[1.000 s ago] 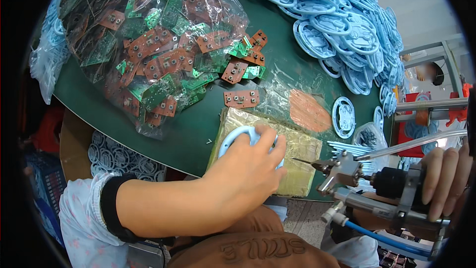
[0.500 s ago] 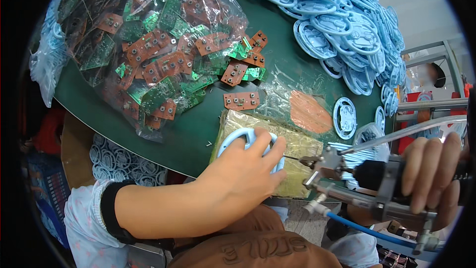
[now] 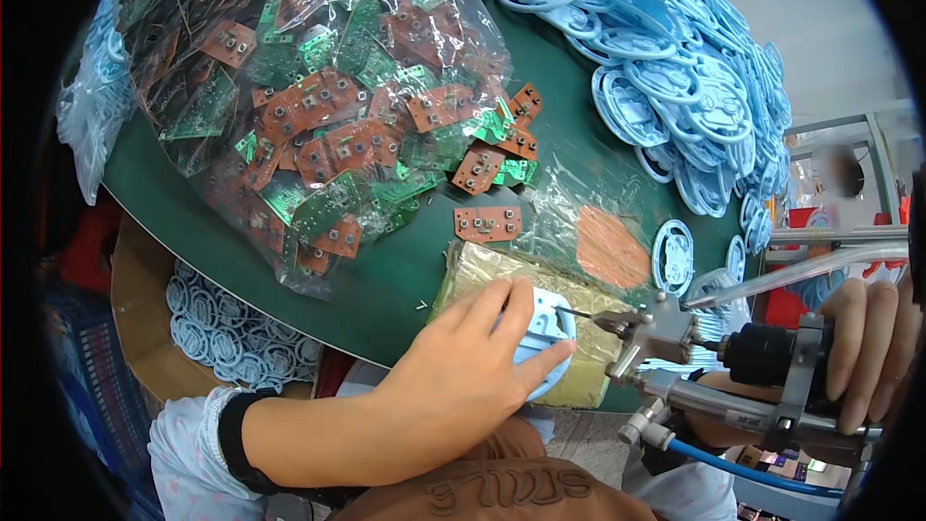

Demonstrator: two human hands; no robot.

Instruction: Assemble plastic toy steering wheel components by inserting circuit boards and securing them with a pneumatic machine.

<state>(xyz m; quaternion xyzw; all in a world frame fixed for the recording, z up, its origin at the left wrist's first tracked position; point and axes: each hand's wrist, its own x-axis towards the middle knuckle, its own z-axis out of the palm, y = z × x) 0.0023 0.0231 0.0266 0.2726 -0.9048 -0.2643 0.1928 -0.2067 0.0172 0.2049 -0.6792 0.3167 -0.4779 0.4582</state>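
1. My left hand [image 3: 473, 367] presses flat on the blue shell [image 3: 545, 333], fingers spread over its top, thumb along its near edge. The hand stays where it was half a second ago.
2. The shell lies on the tan pad [image 3: 579, 376] at the near edge of the green table [image 3: 386, 280], in the same spot as before.
3. My right hand [image 3: 863, 347] is wrapped tight around the driver [image 3: 762, 367], fingers curled over its body.
4. The driver lies nearly level, and its bit [image 3: 579, 314] now touches the shell's right side. One second ago the bit stood clear to the right of my left hand; it has since moved left.
5. One brown board [image 3: 488, 223] lies loose just beyond the pad, unchanged.
6. The bag of boards [image 3: 318, 106] sits at far left, and the pile of blue shells [image 3: 675, 68] at far right, both unmoved.
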